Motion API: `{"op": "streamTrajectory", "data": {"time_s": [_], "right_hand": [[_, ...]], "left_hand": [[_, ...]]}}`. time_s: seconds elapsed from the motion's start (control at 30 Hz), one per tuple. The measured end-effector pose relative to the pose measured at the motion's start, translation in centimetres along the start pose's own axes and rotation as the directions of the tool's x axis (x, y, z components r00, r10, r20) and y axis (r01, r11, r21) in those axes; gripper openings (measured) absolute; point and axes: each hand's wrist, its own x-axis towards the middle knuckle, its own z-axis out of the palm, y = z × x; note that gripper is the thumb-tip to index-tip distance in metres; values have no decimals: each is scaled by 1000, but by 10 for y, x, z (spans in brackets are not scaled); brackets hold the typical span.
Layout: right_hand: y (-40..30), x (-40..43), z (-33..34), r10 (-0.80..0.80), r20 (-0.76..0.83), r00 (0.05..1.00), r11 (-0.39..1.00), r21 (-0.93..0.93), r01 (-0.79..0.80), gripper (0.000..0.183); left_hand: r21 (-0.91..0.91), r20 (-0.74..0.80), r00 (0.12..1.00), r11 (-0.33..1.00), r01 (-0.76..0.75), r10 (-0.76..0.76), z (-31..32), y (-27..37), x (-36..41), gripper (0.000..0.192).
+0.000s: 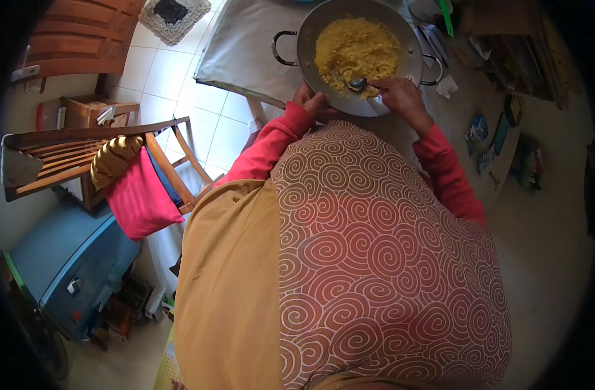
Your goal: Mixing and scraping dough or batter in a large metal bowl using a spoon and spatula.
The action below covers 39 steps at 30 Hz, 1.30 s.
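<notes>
A wide metal wok with two looped handles holds a yellow, lumpy mashed food. My right hand reaches over the wok's near right rim and grips a metal spoon. The spoon's bowl rests in the near edge of the food. At the near left rim, my left hand is curled against the wok, its fingertips partly hidden. Both hands come out of red sleeves.
The wok stands on a table with a pale cover. To the right lie a crumpled white tissue and a blue packet. A wooden chair with a pink cushion is at left, near a blue refrigerator.
</notes>
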Motion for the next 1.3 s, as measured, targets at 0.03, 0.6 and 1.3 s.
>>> {"op": "streamTrajectory", "data": {"time_s": [0.03, 0.6, 1.3], "right_hand": [[2, 3, -2, 0, -5, 1000, 1000, 0, 0, 22], [-36, 1, -3, -67, -79, 995, 997, -29, 64, 35], [-17, -5, -48, -134, -27, 991, 990, -54, 132, 40]], "left_hand": [[3, 2, 1000, 1000, -3, 3, 1, 0, 1, 40], [-87, 78, 997, 996, -13, 20, 0, -5, 2, 49], [-60, 12, 999, 998, 37, -37, 8, 9, -7, 45]]}}
